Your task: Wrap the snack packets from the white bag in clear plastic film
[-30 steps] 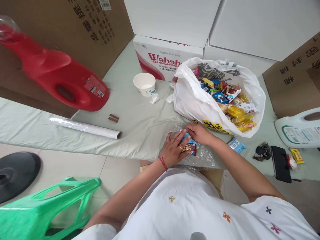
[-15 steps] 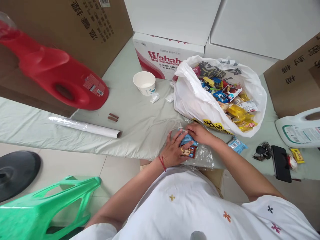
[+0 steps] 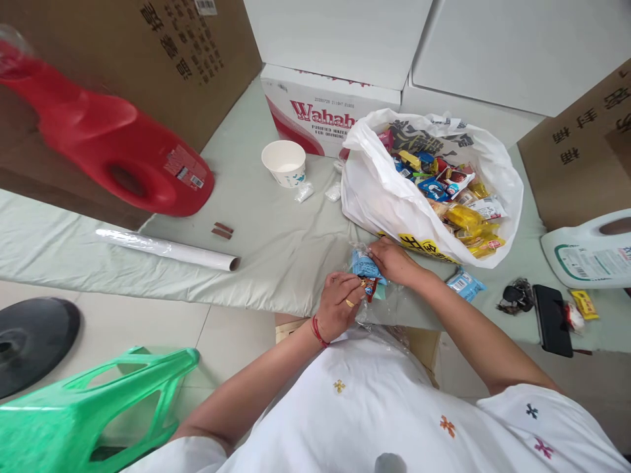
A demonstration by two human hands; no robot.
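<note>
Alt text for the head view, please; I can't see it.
Left hand on a brown packet, right hand on a blue packet, near the table's edge. Beyond sits an open white bag of wrapped snacks, with a paper cup to its left.

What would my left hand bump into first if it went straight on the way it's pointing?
The first thing ahead of your left hand looks like the brown snack packet, right up against it. Beyond that, the blue packet and your right hand seem in line, though depth is unclear.
</note>
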